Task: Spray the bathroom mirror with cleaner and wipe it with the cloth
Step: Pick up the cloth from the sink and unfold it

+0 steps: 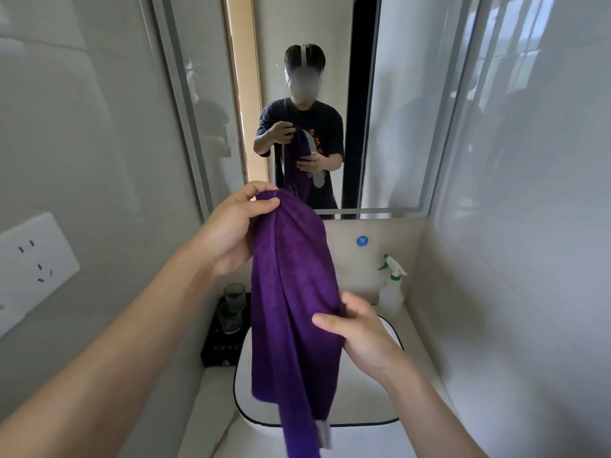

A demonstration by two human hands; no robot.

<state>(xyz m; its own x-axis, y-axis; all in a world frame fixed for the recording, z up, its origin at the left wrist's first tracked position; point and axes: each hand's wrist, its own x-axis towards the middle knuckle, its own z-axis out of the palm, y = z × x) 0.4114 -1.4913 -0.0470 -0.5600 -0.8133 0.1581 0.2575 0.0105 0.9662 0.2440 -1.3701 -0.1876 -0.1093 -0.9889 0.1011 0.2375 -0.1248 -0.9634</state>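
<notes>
A long purple cloth hangs down in front of me over the basin. My left hand pinches its top end between thumb and fingers. Lower down, my right hand grips the cloth's right edge at mid-length. The bathroom mirror is on the wall straight ahead and reflects a person holding the cloth. A clear spray bottle with a green and white trigger head stands on the counter at the back right corner, apart from both hands.
A white basin with a dark rim sits below the cloth. A black box carrying a glass stands left of it. A wall socket is on the left wall. Tiled walls close in on both sides.
</notes>
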